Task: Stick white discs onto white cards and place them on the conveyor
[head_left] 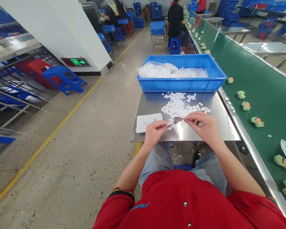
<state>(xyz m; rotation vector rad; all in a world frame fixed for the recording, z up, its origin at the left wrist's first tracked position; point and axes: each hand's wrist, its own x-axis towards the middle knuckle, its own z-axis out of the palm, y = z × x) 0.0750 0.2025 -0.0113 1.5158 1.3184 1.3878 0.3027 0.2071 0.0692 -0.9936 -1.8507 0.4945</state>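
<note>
Between my two hands, above the front of the metal table [154, 102], is a thin card [177, 120], partly dark and partly pale. My left hand [154, 131] pinches its left end. The fingertips of my right hand [203, 125] are pressed together at its right end; whether they also hold a small disc is too small to tell. Beside my left hand lies a stack of white cards [143, 123] with small printing. Many small white discs [176, 105] are scattered on the table behind the card.
A blue bin [181, 85] with a clear plastic bag [154, 69] and more discs stands at the table's back. Along the right runs a green conveyor belt [271, 105] carrying small green toys [257, 121]. A person in black [175, 20] sits farther up the belt.
</note>
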